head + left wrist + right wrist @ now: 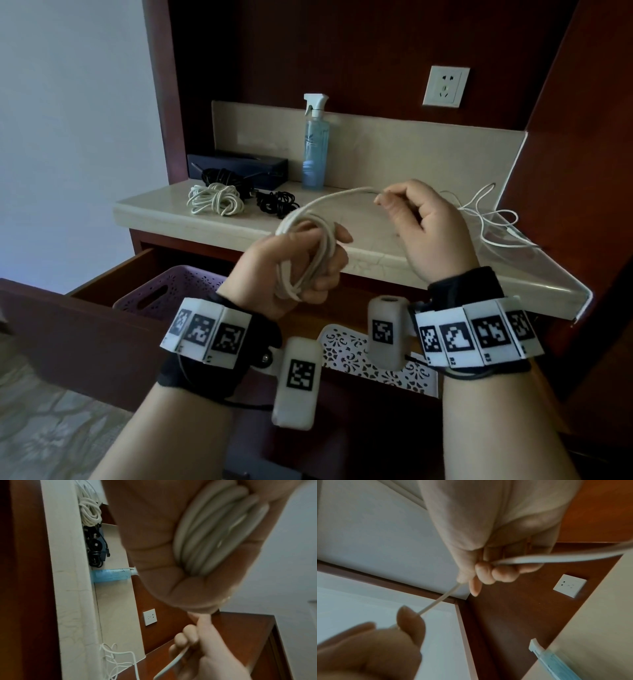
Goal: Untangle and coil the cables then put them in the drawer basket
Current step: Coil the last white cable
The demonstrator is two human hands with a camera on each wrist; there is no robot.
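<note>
Fingers of the left hand [301, 263] curl round a coiled white cable [308, 253] above the open drawer, while the raised right hand [424, 226] pinches its free strand (apparently between thumb and forefinger) over the bench [239, 226].

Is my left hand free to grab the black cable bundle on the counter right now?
Probably not: the left hand grips the white cable coil. The way to the black cable bundle looks open.

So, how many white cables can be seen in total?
3: a coiled cable in the left hand, a bundle on the counter's left, a loose thin cable on its right. Others may be hidden.
</note>
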